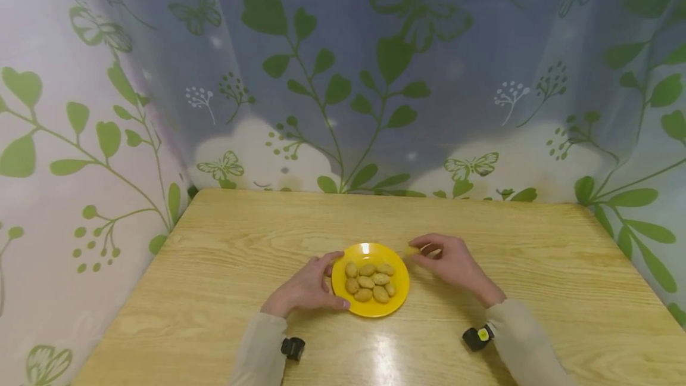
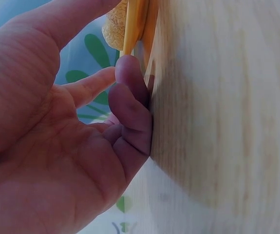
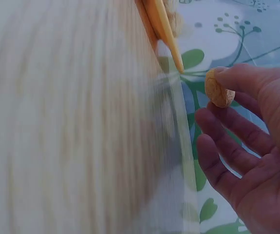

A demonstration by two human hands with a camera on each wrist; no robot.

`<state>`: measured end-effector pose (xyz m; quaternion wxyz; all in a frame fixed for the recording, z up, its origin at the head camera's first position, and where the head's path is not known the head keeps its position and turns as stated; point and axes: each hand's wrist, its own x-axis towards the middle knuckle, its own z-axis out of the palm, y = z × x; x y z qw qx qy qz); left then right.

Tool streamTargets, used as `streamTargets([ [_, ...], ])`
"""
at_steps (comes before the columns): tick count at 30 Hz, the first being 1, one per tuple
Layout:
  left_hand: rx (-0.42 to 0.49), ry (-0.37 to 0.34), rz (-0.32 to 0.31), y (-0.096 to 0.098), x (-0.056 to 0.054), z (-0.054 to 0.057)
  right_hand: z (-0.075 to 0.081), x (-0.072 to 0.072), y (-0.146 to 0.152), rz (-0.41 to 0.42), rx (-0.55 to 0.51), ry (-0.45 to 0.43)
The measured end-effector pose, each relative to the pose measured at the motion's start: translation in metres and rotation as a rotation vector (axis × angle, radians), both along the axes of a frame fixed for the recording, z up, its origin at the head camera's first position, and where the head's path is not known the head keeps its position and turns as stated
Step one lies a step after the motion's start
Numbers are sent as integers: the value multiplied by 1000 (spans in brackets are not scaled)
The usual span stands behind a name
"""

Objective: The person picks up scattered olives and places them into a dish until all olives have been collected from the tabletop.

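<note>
A round yellow plate (image 1: 399,296) stands on the table, with several tan, wrinkled, oval walnuts (image 1: 366,282) grouped on it. My left hand (image 1: 305,285) holds the plate's left rim, thumb at the near side and fingers at the far side. In the left wrist view, the plate's edge (image 2: 130,27) shows beyond the curled fingers, one walnut (image 2: 114,30) above it. Just right of the plate, my right hand (image 1: 449,262) pinches a single walnut (image 3: 218,88) between thumb and fingertips; its other fingers are loosely bent.
The light wooden table (image 1: 257,219) reaches back to a curtain (image 1: 332,153) printed with green leaves and butterflies, which also hangs at both sides. A small black wrist camera (image 1: 293,348) is on the left wrist and another camera (image 1: 474,339) on the right.
</note>
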<state>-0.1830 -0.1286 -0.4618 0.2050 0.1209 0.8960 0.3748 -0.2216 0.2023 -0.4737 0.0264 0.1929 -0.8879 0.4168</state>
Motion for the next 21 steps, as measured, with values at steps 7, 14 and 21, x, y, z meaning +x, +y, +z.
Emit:
streamTargets([
  [7,2,4,5,0,0,0,-2,3,-13,23,-13,5],
  [14,-2,3,4,1,1,0,-2,7,-26,53,-36,-21],
  [21,-5,8,0,0,0,-1,0,6,-38,91,-18,-8],
])
